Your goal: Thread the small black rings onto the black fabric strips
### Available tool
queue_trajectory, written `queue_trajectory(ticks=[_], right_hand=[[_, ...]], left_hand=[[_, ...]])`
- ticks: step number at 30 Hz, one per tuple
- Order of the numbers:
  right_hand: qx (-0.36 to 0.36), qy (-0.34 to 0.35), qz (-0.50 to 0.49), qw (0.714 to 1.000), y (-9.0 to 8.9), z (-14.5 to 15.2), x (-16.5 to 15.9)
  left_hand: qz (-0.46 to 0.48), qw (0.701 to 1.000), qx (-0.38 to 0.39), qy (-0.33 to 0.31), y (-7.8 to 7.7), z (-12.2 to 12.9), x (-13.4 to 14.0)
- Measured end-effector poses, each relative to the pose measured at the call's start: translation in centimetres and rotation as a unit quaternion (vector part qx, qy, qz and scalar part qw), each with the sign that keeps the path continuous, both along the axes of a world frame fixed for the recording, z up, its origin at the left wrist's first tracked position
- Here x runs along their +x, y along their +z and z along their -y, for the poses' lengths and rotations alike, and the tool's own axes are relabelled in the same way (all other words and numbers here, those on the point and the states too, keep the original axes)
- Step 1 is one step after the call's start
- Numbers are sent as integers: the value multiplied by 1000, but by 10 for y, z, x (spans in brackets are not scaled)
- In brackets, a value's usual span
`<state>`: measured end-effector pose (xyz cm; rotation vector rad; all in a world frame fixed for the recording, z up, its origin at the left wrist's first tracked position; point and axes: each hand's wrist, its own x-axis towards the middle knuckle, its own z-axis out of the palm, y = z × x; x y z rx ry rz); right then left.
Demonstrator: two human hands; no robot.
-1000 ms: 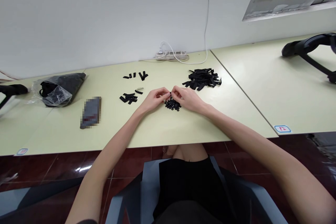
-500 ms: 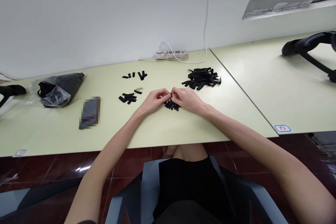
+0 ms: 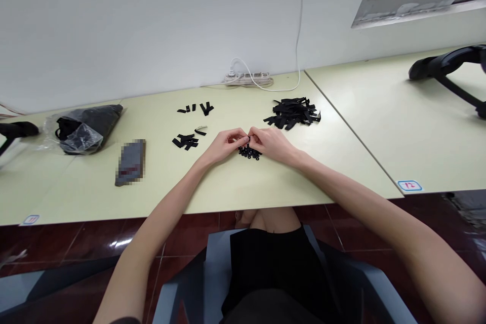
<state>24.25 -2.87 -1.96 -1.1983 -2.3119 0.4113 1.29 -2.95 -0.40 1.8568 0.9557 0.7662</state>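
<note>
My left hand (image 3: 228, 143) and my right hand (image 3: 269, 143) meet at the fingertips above a small heap of black rings (image 3: 250, 154) on the table. Both are closed in a pinch around something small and dark, mostly covered by the fingers, so I cannot make out its kind. Behind my right hand lies a large pile of black fabric strips (image 3: 294, 112). To the left of my left hand are a smaller group of black strips (image 3: 186, 141) and thread snips (image 3: 201, 130). More short black pieces (image 3: 207, 108) lie farther back.
A pixelated grey box-like object (image 3: 130, 163) and a clear plastic bag with black material (image 3: 89, 129) lie on the left of the pale table (image 3: 220, 192). By the wall sits a power strip (image 3: 250, 79) with a white cable. A black stand (image 3: 448, 73) is at right.
Both hands stay nearly in place, fingertips still together over the rings. The whole view has shifted very slightly; nothing else visibly differs.
</note>
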Motion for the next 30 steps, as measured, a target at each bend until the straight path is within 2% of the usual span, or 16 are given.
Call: queue_trajectory(ticks=[9,18,30], right_hand=[[-23,-22,-5,999,3,1,-1],[0,-14,5,1000,-1,1,-1],[-1,-19,-13,1000,4,4,-1]], left_hand=[[6,1000,-5,-14,0,-1,0],[21,1000,-18,1,0,1,2],[20,1000,-19,11,0,-1,0]])
